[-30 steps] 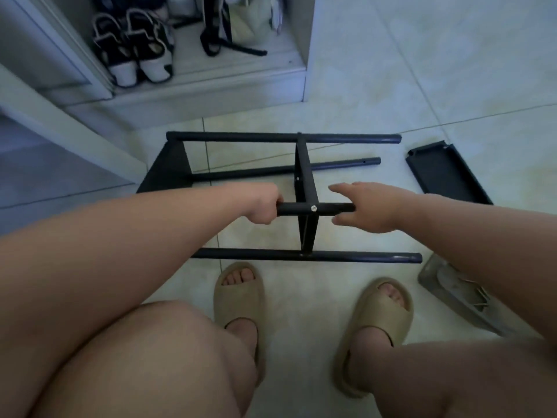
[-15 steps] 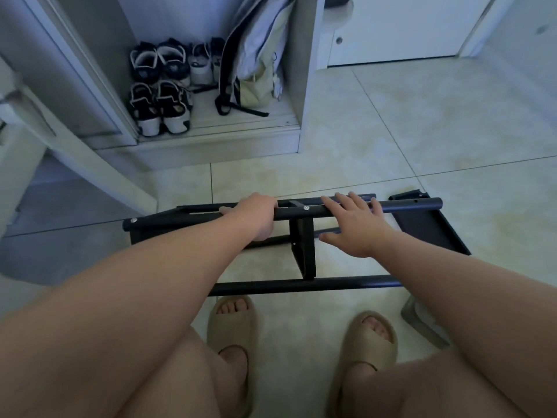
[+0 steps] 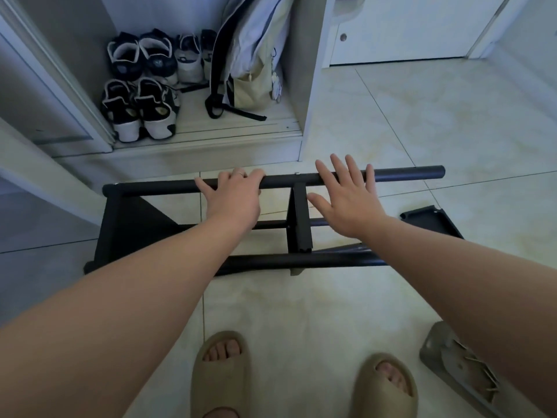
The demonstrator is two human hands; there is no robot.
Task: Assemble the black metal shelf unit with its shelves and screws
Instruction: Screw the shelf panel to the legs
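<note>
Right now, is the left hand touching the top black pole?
Touching. The head view shows the left hand with its fingers curled over the top black pole, with no gap between them.

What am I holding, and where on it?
The left hand grips the frame's top pole, near its middle. The right hand lies open over it, holding nothing.

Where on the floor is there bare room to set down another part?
Bare tiles: beyond the shelf frame, between cabinet and white door; also between frame and sandals. Crowded: right side, with loose shelf and grey tray; shoes fill the cabinet.
</note>
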